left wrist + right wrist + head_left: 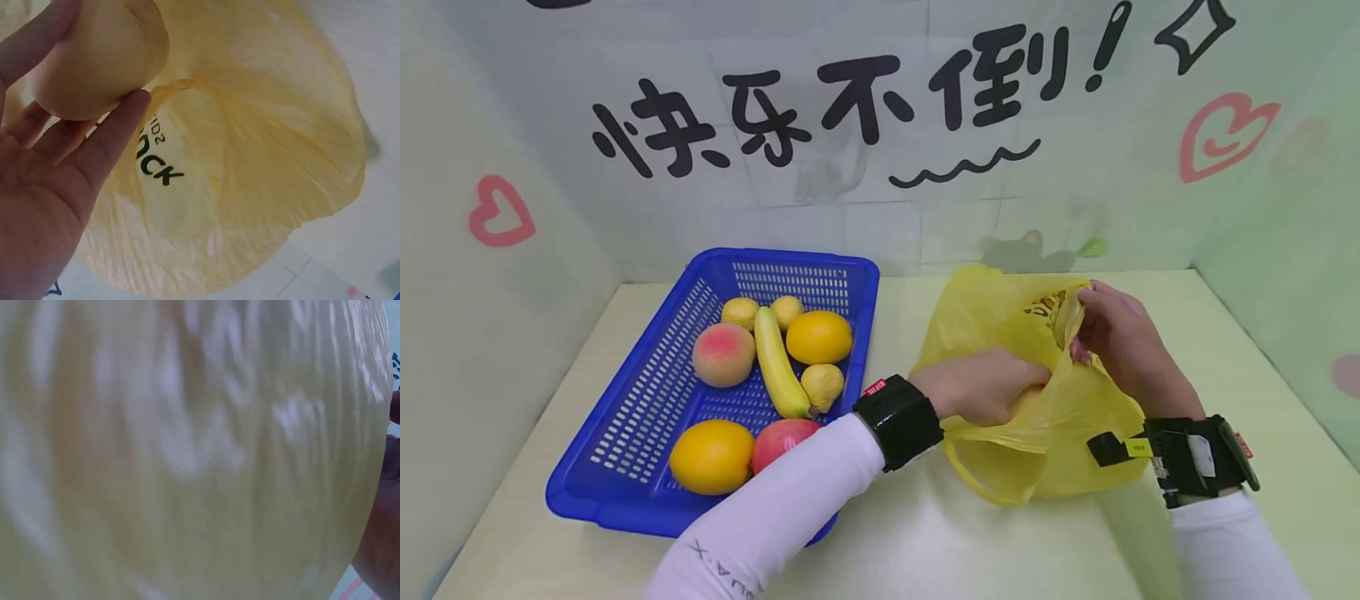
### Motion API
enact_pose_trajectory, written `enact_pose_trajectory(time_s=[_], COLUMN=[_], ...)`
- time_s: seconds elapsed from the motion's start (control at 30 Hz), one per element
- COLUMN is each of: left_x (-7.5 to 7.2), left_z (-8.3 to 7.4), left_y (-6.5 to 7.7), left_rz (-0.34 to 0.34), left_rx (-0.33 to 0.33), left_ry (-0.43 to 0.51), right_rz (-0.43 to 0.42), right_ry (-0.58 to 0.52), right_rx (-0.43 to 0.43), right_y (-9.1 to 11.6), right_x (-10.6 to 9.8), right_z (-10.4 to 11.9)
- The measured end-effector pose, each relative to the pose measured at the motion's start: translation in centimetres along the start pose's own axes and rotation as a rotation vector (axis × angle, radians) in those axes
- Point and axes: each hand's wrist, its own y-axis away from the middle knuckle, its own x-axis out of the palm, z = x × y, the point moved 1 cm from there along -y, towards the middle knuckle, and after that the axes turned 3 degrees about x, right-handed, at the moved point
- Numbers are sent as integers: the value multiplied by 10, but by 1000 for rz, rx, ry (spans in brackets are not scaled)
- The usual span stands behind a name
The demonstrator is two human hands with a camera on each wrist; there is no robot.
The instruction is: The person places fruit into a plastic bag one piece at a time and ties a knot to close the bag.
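Note:
My left hand [981, 387] reaches into the mouth of a yellow plastic bag [981, 325]. In the left wrist view the fingers and thumb of that hand curl round a smooth, pale orange peach [103, 62] at the bag's opening. Dark printed letters show on the plastic beside it. At the right, my right hand [1123, 333] pinches the bag's rim and holds it up. Bag plastic fills most of the right wrist view, with part of the right hand [380, 512] at its edge.
Left of the bag stands a blue plastic basket [643, 408]. Inside lie a banana [777, 367], another peach [724, 355], orange-yellow oval fruits [711, 457], a red fruit [781, 440] partly behind my left sleeve, and several small yellow fruits [822, 386]. Walls enclose the table at back and sides.

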Motion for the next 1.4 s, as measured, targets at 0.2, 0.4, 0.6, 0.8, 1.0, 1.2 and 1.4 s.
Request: enact_pose_trajectory(time_s=[0.2, 0.4, 0.6, 0.8, 1.0, 1.2, 1.4], left_x=[9, 16, 19, 20, 19, 18, 17], left_z=[0, 1, 1, 0, 1, 5, 9], left_y=[-4, -1, 0, 4, 10, 11, 11], left_rz=[29, 27, 1, -24, -46, -31, -3], left_rx=[78, 108, 49, -150, -307, -240, -153], left_ry=[127, 368, 379, 485, 605, 616, 468], right_rz=[-8, -29, -30, -46, -64, -108, -184], right_ry=[-5, -18, -24, -28, -48, -131, -278], right_rx=[-15, -21, -20, -23, -24, -21, -11], right_y=[3, 3, 3, 4, 5, 7, 7], right_x=[-3, -3, -2, -1, 0, 0, 0], right_z=[-1, -1, -1, -3, -6, -9, -14])
